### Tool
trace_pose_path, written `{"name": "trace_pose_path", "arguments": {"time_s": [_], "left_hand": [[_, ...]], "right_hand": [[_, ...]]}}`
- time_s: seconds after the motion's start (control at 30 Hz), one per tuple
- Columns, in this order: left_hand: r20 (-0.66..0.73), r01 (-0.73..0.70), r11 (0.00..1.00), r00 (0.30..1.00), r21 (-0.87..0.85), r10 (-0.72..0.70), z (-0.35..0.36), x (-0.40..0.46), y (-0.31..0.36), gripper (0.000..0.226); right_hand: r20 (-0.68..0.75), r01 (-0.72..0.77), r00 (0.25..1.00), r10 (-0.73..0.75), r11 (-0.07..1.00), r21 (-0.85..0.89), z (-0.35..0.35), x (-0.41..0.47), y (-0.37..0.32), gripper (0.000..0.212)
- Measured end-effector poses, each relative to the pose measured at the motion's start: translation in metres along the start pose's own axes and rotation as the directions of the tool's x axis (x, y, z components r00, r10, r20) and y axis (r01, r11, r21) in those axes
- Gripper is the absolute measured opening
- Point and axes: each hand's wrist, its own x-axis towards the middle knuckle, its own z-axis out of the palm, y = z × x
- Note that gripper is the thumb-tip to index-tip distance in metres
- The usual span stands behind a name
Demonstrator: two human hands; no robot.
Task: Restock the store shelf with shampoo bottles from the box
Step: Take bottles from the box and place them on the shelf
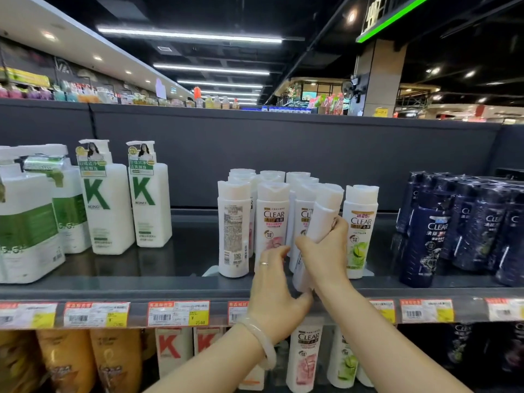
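A white shampoo bottle (323, 214) leans tilted at the front of the dark shelf (170, 287), its cap pointing up and right. My right hand (326, 251) is wrapped around its middle. My left hand (276, 293), with a ring and a pale bangle, cups the bottle's lower end at the shelf's front lip. Behind it stands a group of several white CLEAR bottles (272, 219); one at the left (234, 231) shows its back label, one at the right (360, 231) has a green label. The box is not in view.
Large white and green K pump bottles (107, 205) stand at the left of the shelf. Dark blue CLEAR bottles (459, 228) fill the right. Bare shelf lies between the K bottles and the white group. Price tags (178, 313) line the edge. More bottles (307, 355) sit below.
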Motion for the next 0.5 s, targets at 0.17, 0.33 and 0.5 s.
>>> {"name": "trace_pose_path", "arguments": {"time_s": [0.17,0.33,0.5], "left_hand": [[0.078,0.072,0.996,0.995,-0.051,-0.068,0.013,0.011,0.001,0.053],[0.069,0.062,0.972,0.997,-0.226,-0.048,0.009,0.015,0.0,0.053],[0.213,0.064,0.983,0.977,-0.17,-0.026,-0.002,0.018,-0.013,0.041]], "right_hand": [[-0.013,-0.013,1.0,0.013,0.999,-0.03,0.007,-0.005,-0.006,0.063],[0.082,0.044,0.996,-0.029,0.981,-0.187,0.005,-0.009,-0.01,0.077],[0.227,0.089,0.973,-0.028,0.96,-0.265,-0.013,-0.005,-0.007,0.078]]}}
